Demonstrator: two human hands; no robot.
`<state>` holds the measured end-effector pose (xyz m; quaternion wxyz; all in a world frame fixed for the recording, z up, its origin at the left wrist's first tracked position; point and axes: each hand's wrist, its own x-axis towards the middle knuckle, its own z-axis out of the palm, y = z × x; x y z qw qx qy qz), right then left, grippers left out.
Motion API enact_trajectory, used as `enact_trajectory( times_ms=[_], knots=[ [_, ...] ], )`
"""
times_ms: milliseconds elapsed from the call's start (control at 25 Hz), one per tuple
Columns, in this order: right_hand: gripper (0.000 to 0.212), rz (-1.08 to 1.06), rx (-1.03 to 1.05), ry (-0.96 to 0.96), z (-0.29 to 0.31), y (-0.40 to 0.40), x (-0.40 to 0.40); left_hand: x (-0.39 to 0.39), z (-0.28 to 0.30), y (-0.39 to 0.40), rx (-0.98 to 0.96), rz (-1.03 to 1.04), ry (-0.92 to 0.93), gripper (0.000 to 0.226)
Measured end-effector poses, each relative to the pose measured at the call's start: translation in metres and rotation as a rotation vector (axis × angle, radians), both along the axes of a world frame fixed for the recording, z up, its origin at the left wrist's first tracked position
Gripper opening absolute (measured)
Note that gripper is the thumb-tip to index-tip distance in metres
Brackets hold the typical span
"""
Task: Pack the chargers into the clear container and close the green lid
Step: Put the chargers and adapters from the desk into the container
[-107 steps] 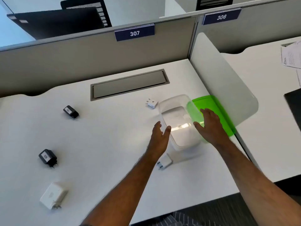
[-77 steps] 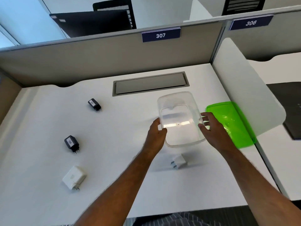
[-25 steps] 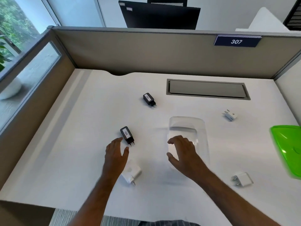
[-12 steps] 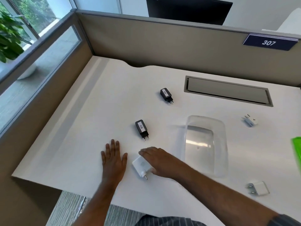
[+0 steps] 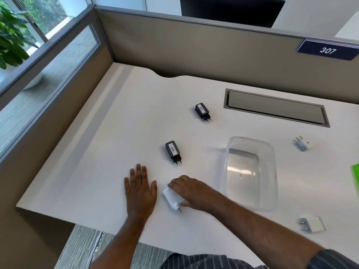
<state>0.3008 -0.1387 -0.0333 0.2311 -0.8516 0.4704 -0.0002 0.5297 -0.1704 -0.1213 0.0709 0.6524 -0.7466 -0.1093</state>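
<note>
My right hand (image 5: 191, 193) is curled over the big white charger (image 5: 172, 199) low in the middle of the frame, fingers along its far edge and thumb by the plug end, gripping it while it lies on the white table (image 5: 108, 144). My left hand (image 5: 140, 188) lies flat just to the left of it, palm down, fingers straight and spread, holding nothing.

The clear container (image 5: 250, 171) stands open just to the right of my right hand, right of centre, with nothing inside. Only a sliver of the green lid (image 5: 355, 177) shows at the right edge of the frame, well apart from the container.

Above my hands a black charger labelled 026 (image 5: 172, 153) lies on its side, prongs pointing toward the lower edge. Farther up, toward the middle of the frame, a second black charger labelled 002 (image 5: 202, 112) lies the same way. A small white plug adapter (image 5: 302, 144) sits to the upper right of the container, and another white charger (image 5: 311, 224) lies at the lower right, prongs to the left.

A grey cable hatch (image 5: 275, 107) is set into the table in the upper right, below a partition sign reading 307 (image 5: 328, 50).
</note>
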Motion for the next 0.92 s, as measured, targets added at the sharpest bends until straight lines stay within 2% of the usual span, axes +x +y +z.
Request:
enact_trajectory(
  times_ms=[240,440,720,920],
  knots=[
    [0.079,-0.146,-0.087,-0.12,0.033,0.017,-0.022,0.001,-0.003,0.0,-0.01,0.0,0.013,0.072],
    [0.074,-0.375,-0.145,-0.235,0.078,0.037,-0.063,-0.002,-0.005,-0.002,-0.003,0.004,0.039,0.072],
    [0.079,-0.669,-0.224,-0.163,0.086,0.06,-0.136,-0.039,-0.006,-0.007,0.018,-0.125,0.056,0.072],
    [0.076,-0.774,-0.119,-0.091,0.066,0.07,-0.168,-0.072,-0.006,-0.008,0.051,-0.151,0.054,0.076]
  ],
)
